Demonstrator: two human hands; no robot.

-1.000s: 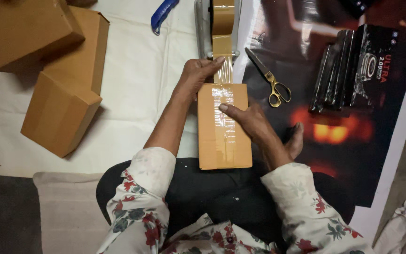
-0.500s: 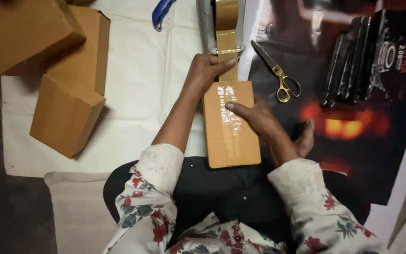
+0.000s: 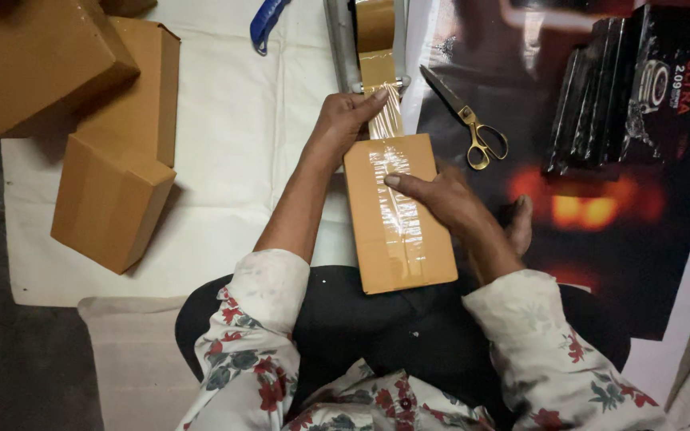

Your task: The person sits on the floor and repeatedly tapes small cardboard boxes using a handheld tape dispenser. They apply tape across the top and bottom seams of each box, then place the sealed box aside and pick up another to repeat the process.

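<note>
Seated on the floor, a person in a floral-sleeved top rests a flat brown cardboard box (image 3: pixel 397 215) on the lap, its near end over dark trousers and its far end toward a tape dispenser (image 3: pixel 373 40). Right hand (image 3: pixel 441 199) lies flat on the box, fingers extended, index fingertip pressing a strip of clear tape (image 3: pixel 393 187) that runs lengthwise along the lid. Left hand (image 3: pixel 345 120) grips the box's far left corner, thumb and fingers curled about the edge, fingertips touching the stretched tape where it leaves the box. That tape runs taut from the box up to the dispenser, which carries a brown roll in a grey metal frame. Just right of the dispenser, gold-handled scissors (image 3: pixel 469 120) lie closed on a dark printed poster (image 3: pixel 616 263), well clear of both hands. Farther right on the poster stands a row of black packages (image 3: pixel 624 96). To the left, on a white sheet (image 3: pixel 225 160), sit three brown cartons (image 3: pixel 113 191), stacked and touching. A blue-handled tool (image 3: pixel 265 22) lies at the sheet's far edge.
</note>
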